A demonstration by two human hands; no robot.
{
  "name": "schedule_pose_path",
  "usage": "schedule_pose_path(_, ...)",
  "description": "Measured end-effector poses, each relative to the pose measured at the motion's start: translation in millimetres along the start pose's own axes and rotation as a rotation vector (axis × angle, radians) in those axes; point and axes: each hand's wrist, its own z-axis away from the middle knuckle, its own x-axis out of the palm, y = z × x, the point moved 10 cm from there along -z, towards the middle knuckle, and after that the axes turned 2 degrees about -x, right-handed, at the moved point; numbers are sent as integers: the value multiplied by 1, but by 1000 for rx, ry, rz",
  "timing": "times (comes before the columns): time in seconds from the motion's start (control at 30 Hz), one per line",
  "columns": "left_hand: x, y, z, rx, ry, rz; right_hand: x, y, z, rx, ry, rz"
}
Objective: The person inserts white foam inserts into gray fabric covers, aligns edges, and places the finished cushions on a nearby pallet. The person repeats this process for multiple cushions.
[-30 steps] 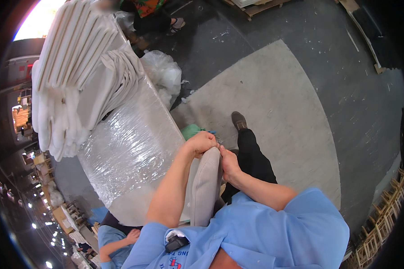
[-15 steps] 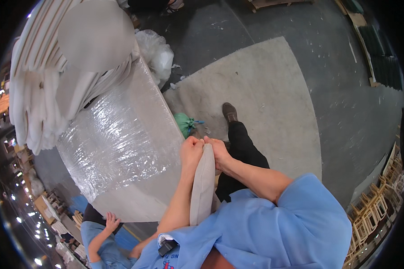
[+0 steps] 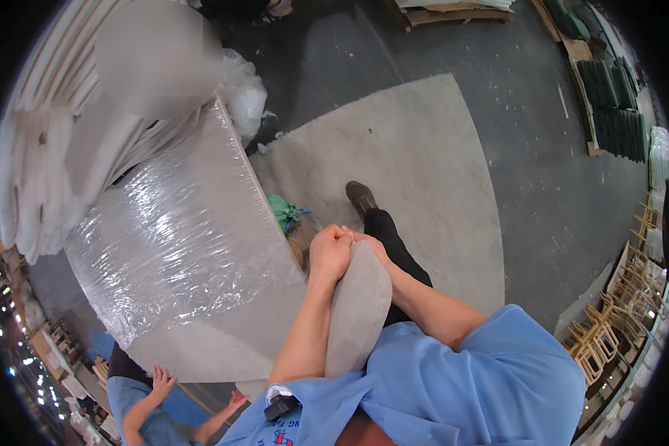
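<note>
A light grey fabric cushion (image 3: 359, 305) stands upright against my front, its broad face turned up to me. Both my hands meet at its far end. My left hand (image 3: 330, 253) is closed in a fist on the edge there, with its back towards me. Pressed up beside it, my right hand (image 3: 370, 244) also grips the end, its fingers partly hidden behind the cushion. What lies between the fingertips is too small to make out. Left of my arms is a grey-topped table (image 3: 238, 343) with clear plastic film (image 3: 163, 230) stretched over much of it.
Layered pale cushions (image 3: 33, 178) are piled at the far left. A clear plastic bag (image 3: 243, 97) and a green tied bag (image 3: 282, 212) lie beyond the table. A co-worker's hand (image 3: 163, 382) rests at its near edge. Chair frames (image 3: 602, 334) stand right; a grey mat (image 3: 424, 171) covers the floor ahead.
The cushion has turned from edge-on to show its broad face. My left hand has rolled over towards the right one. A co-worker's second hand has come into view; the whole view has shifted slightly.
</note>
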Motion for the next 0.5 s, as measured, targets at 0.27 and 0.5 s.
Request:
schedule_pose_path(0.27,-6,-25,-1,-4,132,110,-25,-1,-40,-117,21,450)
schedule_pose_path(0.5,-14,-40,6,-90,107,128,-11,2,-59,-347,-130,744)
